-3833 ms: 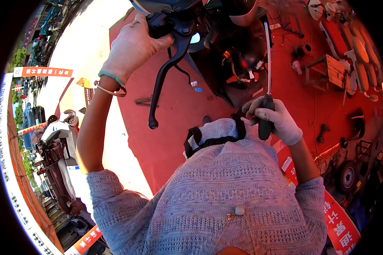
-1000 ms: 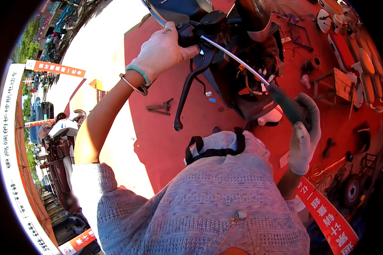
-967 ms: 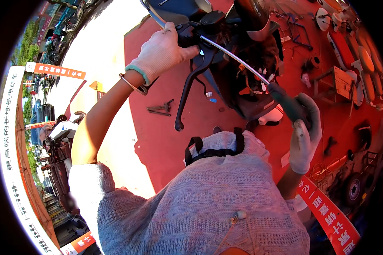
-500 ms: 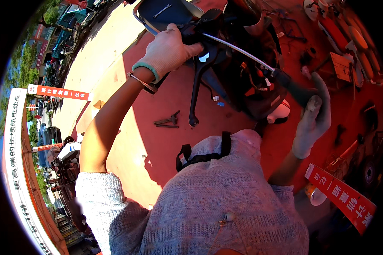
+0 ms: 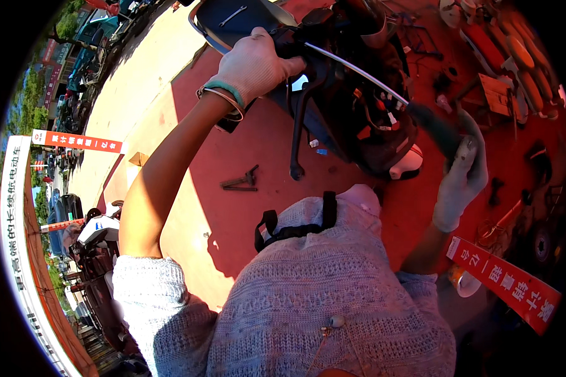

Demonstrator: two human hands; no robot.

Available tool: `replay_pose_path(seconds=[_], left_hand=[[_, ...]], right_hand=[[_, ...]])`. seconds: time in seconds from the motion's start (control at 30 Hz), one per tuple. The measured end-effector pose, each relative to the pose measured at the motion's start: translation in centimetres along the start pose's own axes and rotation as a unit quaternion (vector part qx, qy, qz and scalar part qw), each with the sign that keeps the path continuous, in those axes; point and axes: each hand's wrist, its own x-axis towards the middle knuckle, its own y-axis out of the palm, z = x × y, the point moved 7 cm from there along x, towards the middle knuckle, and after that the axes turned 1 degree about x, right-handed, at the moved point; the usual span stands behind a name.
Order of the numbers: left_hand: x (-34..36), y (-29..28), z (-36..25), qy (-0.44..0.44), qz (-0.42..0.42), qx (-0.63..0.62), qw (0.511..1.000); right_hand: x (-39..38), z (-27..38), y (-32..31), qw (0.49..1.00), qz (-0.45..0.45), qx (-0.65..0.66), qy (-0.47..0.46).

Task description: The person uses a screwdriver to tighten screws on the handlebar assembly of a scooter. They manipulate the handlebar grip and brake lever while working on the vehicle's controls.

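at the scooter's handlebar (image 5: 308, 44), your left hand (image 5: 255, 63) clamps the grip, right hand (image 5: 462, 173) fingers wrap the screwdriver (image 5: 383, 88); wiring remains exposed, unfinished.

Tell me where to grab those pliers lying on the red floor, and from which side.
Grip the pliers by the two handles, which spread toward the picture's left; the closed head points right, toward the dangling brake lever. They lie flat with bare floor around them, so come straight down from above, probably closing across both handles. The left hand is nearest, but it grips the handlebar.
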Motion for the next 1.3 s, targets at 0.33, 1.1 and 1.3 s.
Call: replay_pose_path(seconds=[0.33, 1.1, 1.3], left_hand=[[-0.5, -0.6, 0.3, -0.015, -0.034, 0.002, 0.999], [-0.3, 0.1, 0.9, -0.021, -0.075, -0.004, 0.997], [-0.6, -0.3, 0.6, -0.030, -0.059, -0.012, 0.998]], right_hand=[[0.9, 2.6, 1.5, 0.994, 0.103, 0.029, -0.006], [2.1, 0.5, 0.7, 0.989, 0.124, 0.056, 0.059], [1.7, -0.2, 0.7, 0.985, 0.136, 0.079, 0.071]])
